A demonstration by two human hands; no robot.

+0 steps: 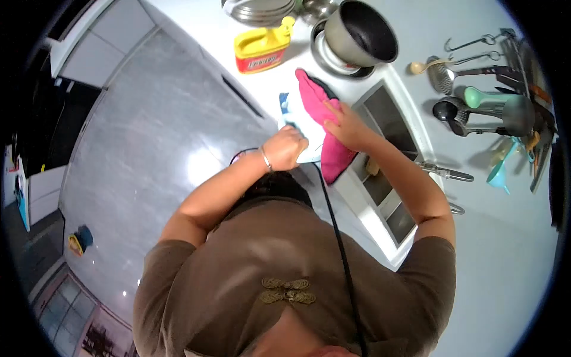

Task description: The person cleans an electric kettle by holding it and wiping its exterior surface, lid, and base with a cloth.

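My left hand (286,147), with a bracelet at the wrist, is closed on the lower edge of a white and pale blue cloth (310,132). Against it lies a pink cloth (334,153) with a dark side showing at the top. My right hand (348,127) grips the pink cloth from the right, its fingers bent over the fabric. Whether the two cloths are one piece I cannot tell. Both are held in front of my body at the counter's edge, beside the sink (389,245).
On the counter stand a yellow jug with a red label (262,50), a dark-lined pot (360,34) and stacked metal lids (260,12). A faucet (446,172) reaches over the sink. Ladles and other utensils (482,110) hang on the right. A black cord (339,238) crosses my front.
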